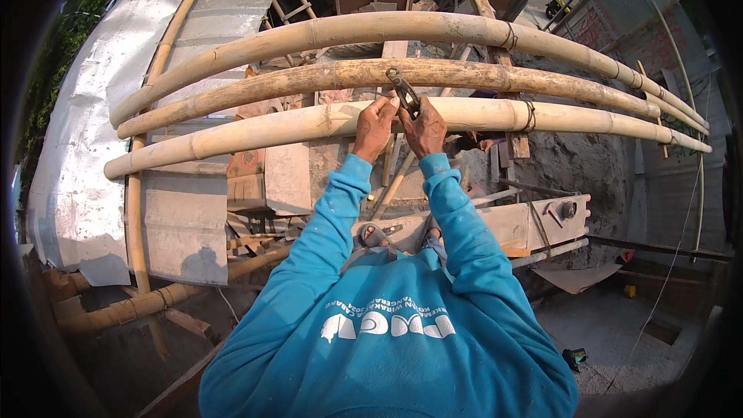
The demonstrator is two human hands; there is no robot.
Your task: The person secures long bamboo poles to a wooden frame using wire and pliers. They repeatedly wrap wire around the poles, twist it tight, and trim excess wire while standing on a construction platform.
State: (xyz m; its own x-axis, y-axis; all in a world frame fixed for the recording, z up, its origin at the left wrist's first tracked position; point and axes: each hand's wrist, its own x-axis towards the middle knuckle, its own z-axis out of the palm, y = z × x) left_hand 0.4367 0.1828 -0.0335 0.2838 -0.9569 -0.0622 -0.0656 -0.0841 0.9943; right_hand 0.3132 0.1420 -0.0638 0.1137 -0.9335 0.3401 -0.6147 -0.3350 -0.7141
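Three thick bamboo poles run side by side in front of me: a near pole (271, 128), a middle pole (309, 80) and a far pole (325, 31). My right hand (426, 128) is closed round the handles of dark metal pincers (403, 91). Their head points away from me, over the middle pole. Close beside it, above the near pole, my left hand (374, 125) is closed with thumb and fingertips pinched together. Whatever those fingers may hold is too small to make out. Dark ties (530, 115) wrap the near pole to the right of my hands.
My feet stand on a plank platform (495, 223), where a hammer (554, 215) and a round dark object (569, 209) lie at the right. Corrugated sheets (182, 217) spread at left. An upright timber (517, 145) crosses behind the poles. Ground with rubble shows far below.
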